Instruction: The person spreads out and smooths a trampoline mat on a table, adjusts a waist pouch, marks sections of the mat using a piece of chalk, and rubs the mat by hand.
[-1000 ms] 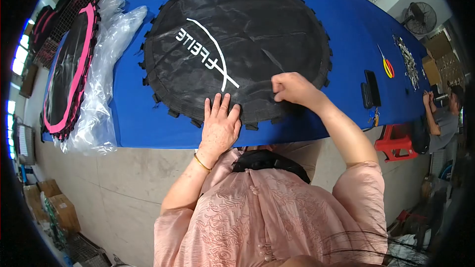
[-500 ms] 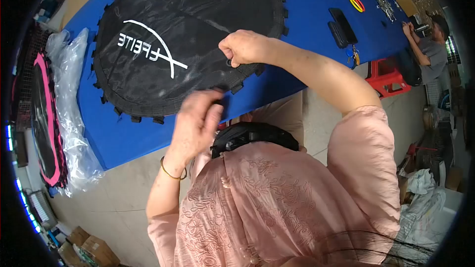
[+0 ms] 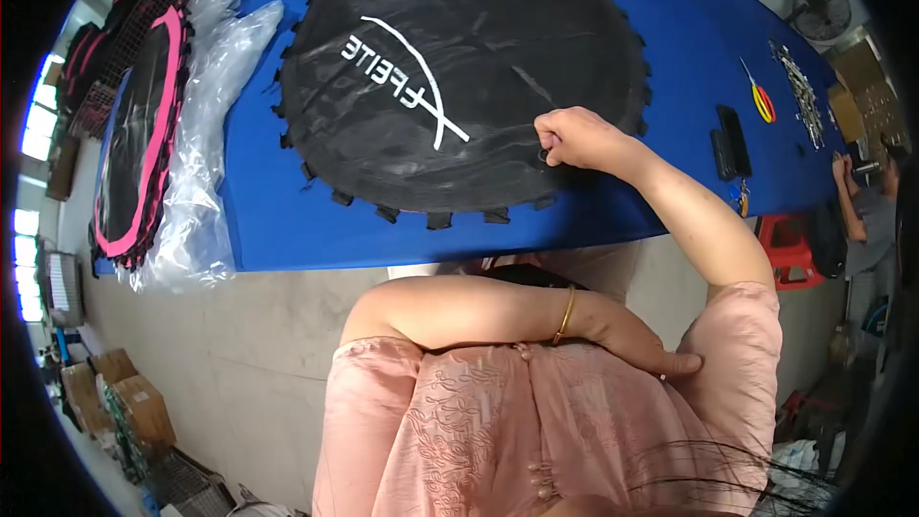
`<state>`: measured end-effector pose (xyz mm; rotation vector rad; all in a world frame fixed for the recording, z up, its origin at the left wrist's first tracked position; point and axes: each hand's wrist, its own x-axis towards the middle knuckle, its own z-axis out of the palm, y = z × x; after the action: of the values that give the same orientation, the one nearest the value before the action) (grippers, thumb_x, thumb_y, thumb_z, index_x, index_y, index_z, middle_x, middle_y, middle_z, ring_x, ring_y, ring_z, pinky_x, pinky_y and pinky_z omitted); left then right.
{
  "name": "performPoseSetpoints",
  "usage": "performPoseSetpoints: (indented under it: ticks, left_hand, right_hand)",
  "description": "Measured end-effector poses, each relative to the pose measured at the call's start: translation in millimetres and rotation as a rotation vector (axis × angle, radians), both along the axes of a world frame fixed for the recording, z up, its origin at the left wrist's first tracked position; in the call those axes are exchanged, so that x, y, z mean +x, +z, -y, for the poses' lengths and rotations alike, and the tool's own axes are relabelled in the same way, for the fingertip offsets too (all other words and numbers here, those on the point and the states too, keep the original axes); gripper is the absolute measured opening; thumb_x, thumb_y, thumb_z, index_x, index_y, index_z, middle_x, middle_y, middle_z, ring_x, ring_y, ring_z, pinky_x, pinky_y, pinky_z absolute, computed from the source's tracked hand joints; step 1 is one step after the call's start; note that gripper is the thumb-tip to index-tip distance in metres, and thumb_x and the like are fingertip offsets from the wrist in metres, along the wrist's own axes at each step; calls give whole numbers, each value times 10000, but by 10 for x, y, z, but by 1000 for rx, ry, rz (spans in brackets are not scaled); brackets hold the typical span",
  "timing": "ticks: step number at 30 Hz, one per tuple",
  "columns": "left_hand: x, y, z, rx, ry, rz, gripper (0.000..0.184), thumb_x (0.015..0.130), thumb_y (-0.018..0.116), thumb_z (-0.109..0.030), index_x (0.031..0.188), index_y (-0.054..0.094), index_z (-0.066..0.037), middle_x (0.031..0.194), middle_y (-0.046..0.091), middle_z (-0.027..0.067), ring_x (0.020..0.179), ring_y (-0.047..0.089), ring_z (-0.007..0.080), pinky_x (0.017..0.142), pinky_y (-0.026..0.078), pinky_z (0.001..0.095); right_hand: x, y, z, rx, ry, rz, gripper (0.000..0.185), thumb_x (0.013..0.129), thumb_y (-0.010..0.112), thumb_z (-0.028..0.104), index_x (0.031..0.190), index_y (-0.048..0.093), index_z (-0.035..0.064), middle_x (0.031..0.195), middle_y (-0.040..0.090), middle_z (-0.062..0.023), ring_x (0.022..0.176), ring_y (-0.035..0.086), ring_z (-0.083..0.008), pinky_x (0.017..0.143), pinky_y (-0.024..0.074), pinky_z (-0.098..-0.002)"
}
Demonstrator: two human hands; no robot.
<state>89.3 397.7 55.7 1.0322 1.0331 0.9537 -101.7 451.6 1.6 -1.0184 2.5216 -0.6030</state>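
A round black trampoline mat with white lettering lies on the blue table. Short black tabs line its edge. My right hand is closed in a fist over the mat's near right part. A small dark ring-like bit shows under its fingertips, too small to name. My left arm, with a gold bangle, lies across my waist. My left hand rests against my right side near the sleeve; its thumb shows, while the other fingers are hidden.
Clear plastic wrap and a pink-edged black mat lie left. Right are scissors, a dark case, keys and metal pieces. A red stool stands near another person.
My left hand has left the mat's near edge and crossed my waist to my right side. My right hand stays closed over the mat. The view has shifted, with the table appearing farther right.
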Motion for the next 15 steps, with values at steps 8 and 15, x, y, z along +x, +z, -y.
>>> performPoseSetpoints:
  ticks: [8,15]
  left_hand:
    - [-108,-68,75,-150,-40,-200,1097,938,213,-924,1481,616,-60,1498,606,188,1433,511,335,1230,332,419]
    - [18,-156,-9,-85,-86,-15,1018,946,321,-903,1481,623,-92,1463,640,156,1365,572,243,1159,420,374]
  right_hand:
    - [56,130,54,89,-72,65,269,736,824,-19,814,570,26,786,641,-103,770,655,-270,691,494,-415]
    - [97,184,82,100,-85,81,290,729,828,-21,801,552,29,806,645,-105,767,653,-274,691,495,-411]
